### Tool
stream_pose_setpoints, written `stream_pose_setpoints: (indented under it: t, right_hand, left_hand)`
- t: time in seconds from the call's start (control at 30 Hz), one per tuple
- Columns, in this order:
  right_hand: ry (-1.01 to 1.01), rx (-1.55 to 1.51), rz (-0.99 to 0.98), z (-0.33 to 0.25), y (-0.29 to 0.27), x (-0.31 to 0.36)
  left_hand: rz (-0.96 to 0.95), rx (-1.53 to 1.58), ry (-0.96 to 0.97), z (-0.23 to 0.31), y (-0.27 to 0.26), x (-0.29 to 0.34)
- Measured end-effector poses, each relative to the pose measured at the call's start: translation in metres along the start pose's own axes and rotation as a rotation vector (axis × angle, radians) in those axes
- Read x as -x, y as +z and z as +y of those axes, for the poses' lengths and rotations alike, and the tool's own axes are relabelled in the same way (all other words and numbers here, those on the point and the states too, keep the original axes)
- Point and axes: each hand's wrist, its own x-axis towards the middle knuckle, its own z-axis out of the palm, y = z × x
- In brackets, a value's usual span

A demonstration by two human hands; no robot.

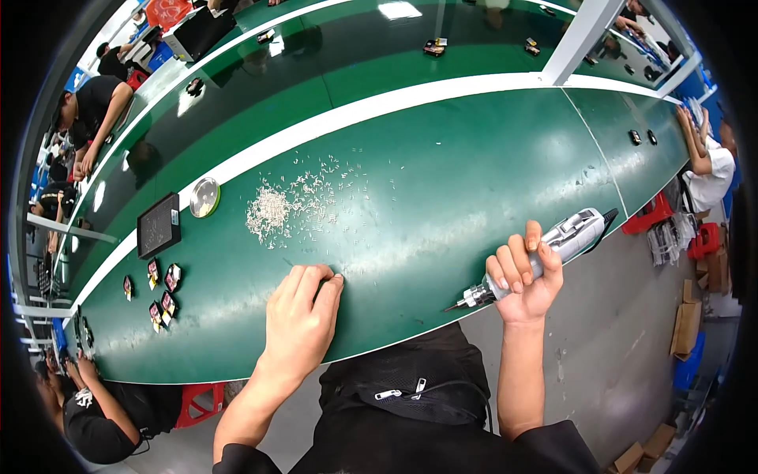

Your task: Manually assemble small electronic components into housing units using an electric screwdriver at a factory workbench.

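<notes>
My right hand (pixel 530 283) is wrapped round a grey-and-silver electric screwdriver (pixel 575 235) by the table's near edge. The screwdriver's thin bit points left and slightly down, close above the green tabletop. My left hand (pixel 298 322) rests on the table, fingers curled down and pressed together with the thumb. What it pinches, if anything, is hidden. Beyond the left hand lies a pile of tiny silvery-white pieces (pixel 268 209), like small screws, scattering thinly to the right. To its left are a round shallow dish (pixel 204 197) and a black rectangular tray (pixel 159 225) with small bits inside.
Several small black devices with coloured parts (pixel 167 302) lie on the left of the green table (pixel 410 261). A white rail (pixel 347 110) separates it from a belt carrying similar devices (pixel 434 47). A metal post (pixel 580 39) stands at the far right. Other people work along both sides.
</notes>
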Motion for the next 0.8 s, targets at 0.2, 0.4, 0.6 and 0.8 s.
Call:
stream_pose_setpoints:
  t: [0.2, 0.4, 0.6, 0.8]
  right_hand:
    - [0.008, -0.028, 0.006, -0.006, 0.014, 0.002]
    - [0.054, -0.059, 0.057, 0.000, 0.008, 0.010]
    - [0.048, -0.092, 0.053, 0.001, 0.009, 0.013]
    - [0.053, -0.080, 0.062, -0.001, 0.010, 0.009]
  left_hand:
    - [-0.150, -0.128, 0.135, 0.005, -0.018, -0.006]
    - [-0.230, -0.223, 0.111, 0.017, -0.030, -0.004]
    - [-0.194, -0.193, 0.102, 0.018, -0.032, -0.002]
    - [-0.171, -0.210, 0.188, 0.014, -0.034, -0.008]
